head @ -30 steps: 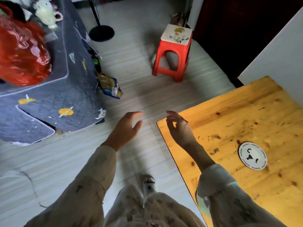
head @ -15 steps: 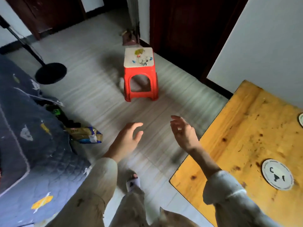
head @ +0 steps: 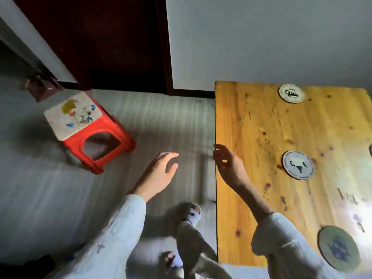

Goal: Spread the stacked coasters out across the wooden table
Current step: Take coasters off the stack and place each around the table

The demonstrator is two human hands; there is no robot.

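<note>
The wooden table [head: 251, 198] fills the right side of the view. Three round coasters lie flat and apart on it: a far coaster [head: 291, 93] near the wall, a middle coaster [head: 298, 165], and a near coaster [head: 338, 247] close to my right sleeve. A sliver of something shows at the right frame edge. My right hand [head: 228, 165] hovers over the table's left edge, fingers spread, empty. My left hand [head: 159, 174] hangs over the floor left of the table, fingers apart, holding nothing.
A red plastic stool [head: 90, 129] with a flowered top stands on the grey floor to the left. A dark door [head: 104, 41] and a pale wall are behind. My feet in sandals [head: 192, 215] are beside the table's left edge.
The view has swung right, from the bed and floor onto the table. More coasters have come into sight. Both hands stay empty and have kept their pose.
</note>
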